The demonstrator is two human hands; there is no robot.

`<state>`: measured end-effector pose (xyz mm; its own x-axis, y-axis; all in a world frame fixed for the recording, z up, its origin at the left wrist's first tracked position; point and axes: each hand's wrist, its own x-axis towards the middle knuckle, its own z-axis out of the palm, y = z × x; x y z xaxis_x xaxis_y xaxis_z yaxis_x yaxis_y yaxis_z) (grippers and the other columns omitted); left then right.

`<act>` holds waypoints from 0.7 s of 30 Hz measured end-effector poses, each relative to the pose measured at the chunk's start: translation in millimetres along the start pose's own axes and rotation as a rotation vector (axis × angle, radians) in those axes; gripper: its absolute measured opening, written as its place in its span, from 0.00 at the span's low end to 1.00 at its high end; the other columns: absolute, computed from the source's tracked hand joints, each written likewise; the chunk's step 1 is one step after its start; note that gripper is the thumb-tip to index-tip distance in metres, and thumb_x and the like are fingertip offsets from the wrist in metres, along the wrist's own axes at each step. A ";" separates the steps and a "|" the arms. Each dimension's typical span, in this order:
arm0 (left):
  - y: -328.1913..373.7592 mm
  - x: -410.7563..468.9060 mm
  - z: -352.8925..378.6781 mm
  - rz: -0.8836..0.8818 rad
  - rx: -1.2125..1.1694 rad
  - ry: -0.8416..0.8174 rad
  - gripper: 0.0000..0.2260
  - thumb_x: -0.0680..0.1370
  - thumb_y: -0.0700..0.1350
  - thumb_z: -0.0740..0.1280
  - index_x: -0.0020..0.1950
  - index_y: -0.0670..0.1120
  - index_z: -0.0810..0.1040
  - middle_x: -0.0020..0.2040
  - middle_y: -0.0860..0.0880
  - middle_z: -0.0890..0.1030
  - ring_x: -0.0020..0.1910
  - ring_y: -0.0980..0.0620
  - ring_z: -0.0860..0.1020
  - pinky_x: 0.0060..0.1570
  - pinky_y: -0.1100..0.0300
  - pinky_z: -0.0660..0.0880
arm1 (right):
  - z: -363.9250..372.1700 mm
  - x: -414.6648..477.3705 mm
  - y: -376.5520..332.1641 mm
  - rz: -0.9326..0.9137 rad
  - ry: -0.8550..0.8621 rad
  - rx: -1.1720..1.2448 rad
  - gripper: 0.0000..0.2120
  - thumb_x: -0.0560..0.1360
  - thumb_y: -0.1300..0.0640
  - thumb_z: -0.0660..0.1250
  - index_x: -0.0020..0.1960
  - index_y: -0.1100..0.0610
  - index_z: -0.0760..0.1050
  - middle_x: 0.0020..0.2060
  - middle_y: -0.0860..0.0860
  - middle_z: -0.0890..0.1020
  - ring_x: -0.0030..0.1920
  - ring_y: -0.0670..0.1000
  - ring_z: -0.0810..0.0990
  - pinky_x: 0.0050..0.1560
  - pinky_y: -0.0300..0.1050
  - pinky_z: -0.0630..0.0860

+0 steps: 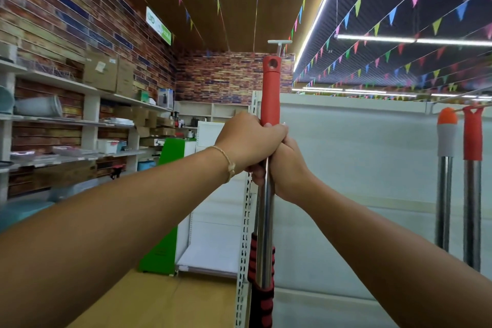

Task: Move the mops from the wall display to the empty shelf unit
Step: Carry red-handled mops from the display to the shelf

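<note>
left hand (247,138) grips mop handle (269,104) at frame centre | right hand (286,168) wraps it just below, touching | upright steel shaft, red top grip

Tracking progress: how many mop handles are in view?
3. The centre handle, gripped by the left hand and right hand; the orange-tipped handle and red-tipped handle are by the rail at right. Others may be hidden.
</note>
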<state>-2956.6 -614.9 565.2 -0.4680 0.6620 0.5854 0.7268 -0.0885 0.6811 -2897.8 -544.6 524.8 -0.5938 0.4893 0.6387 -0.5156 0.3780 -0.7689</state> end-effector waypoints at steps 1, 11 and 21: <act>0.0 0.3 1.0 0.005 0.007 0.007 0.16 0.75 0.57 0.68 0.44 0.44 0.81 0.23 0.44 0.80 0.24 0.41 0.82 0.31 0.47 0.83 | -1.4 -0.6 0.7 -0.007 -0.010 0.006 0.17 0.87 0.55 0.50 0.50 0.64 0.71 0.22 0.55 0.69 0.22 0.52 0.69 0.23 0.40 0.67; -2.2 2.8 12.3 0.010 0.049 0.050 0.15 0.74 0.57 0.68 0.42 0.45 0.83 0.23 0.47 0.80 0.23 0.45 0.81 0.30 0.48 0.83 | -12.1 -1.3 7.3 -0.026 -0.040 0.018 0.16 0.87 0.56 0.49 0.53 0.64 0.71 0.22 0.54 0.70 0.21 0.50 0.70 0.22 0.41 0.67; -21.9 22.8 26.9 -0.052 -0.029 -0.019 0.18 0.75 0.58 0.68 0.44 0.42 0.81 0.22 0.46 0.78 0.22 0.41 0.80 0.27 0.56 0.78 | -19.7 9.4 22.6 0.040 0.030 -0.074 0.17 0.87 0.55 0.51 0.51 0.65 0.72 0.27 0.57 0.70 0.23 0.52 0.69 0.24 0.43 0.67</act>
<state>-2969.7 -577.9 551.8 -0.4955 0.6800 0.5405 0.6865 -0.0747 0.7233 -2902.9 -516.0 512.9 -0.5938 0.5281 0.6071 -0.4443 0.4138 -0.7946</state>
